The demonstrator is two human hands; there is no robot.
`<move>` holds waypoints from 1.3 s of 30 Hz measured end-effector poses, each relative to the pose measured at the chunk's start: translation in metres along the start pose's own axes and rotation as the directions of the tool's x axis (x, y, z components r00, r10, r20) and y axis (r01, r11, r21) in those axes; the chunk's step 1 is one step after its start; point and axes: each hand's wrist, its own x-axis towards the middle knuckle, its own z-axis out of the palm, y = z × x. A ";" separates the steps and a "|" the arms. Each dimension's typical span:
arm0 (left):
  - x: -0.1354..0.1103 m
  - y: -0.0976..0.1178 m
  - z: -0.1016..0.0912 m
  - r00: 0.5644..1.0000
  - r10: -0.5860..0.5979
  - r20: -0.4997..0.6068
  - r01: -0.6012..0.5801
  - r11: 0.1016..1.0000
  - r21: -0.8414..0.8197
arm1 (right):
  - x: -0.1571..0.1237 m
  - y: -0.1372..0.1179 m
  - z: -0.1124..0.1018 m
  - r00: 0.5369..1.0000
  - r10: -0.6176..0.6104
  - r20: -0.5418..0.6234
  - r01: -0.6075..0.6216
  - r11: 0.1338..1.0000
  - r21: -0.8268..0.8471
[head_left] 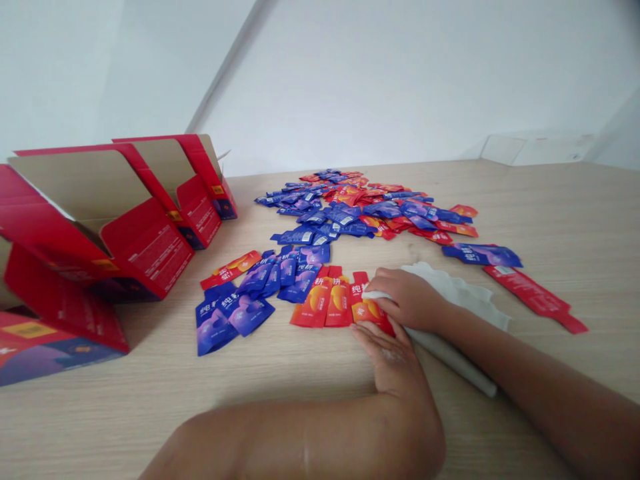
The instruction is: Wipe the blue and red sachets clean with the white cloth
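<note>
My right hand [413, 297] is closed on a white cloth [453, 287], a fold of which sticks out past the fingers onto a red sachet [370, 311] with orange fruit printed on it. Against the near edge of that sachet lies my left hand [387, 350], fingers stretched out, steadying or touching it from below. The rest of the cloth trails under my right wrist along the table. Just left of the hands, two more red sachets [326, 303] lie flat side by side. Part of the sachet under my hands is hidden.
Blue sachets [233, 313] lie grouped further left. A big mixed pile of blue and red sachets [345, 207] spreads across the table's [240, 407] far middle. Open red cartons [145, 250] stand along the left. A single red sachet [535, 298] lies at right. A white wall [380, 80] rises behind.
</note>
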 end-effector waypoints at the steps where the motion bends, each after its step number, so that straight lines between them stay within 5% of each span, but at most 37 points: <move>1: 0.000 -0.001 0.000 1.000 0.013 0.006 -0.013 1.000 0.021 | -0.001 -0.002 -0.002 1.000 -0.027 0.000 0.027 1.000 -0.013; 6: 0.000 -0.003 0.000 0.999 0.031 0.016 -0.032 0.998 0.058 | 0.000 -0.007 -0.001 0.991 -0.110 0.075 0.109 0.994 0.014; 14: 0.002 -0.002 -0.004 0.999 -0.049 0.002 0.049 0.998 -0.050 | 0.005 0.015 0.004 1.000 -0.006 0.026 0.005 0.999 0.045; 23: 0.000 -0.002 -0.001 1.000 0.021 0.015 -0.021 1.000 0.013 | -0.002 -0.002 -0.002 0.991 -0.106 0.079 0.100 0.992 0.070; 32: -0.001 -0.001 -0.003 1.000 -0.011 -0.002 0.012 0.996 0.088 | 0.005 0.018 0.003 1.000 0.015 0.021 -0.016 0.999 0.032; 39: -0.001 -0.001 0.001 0.999 0.030 0.036 -0.034 0.993 0.109 | -0.004 -0.001 -0.006 0.997 -0.071 0.028 0.069 0.995 0.074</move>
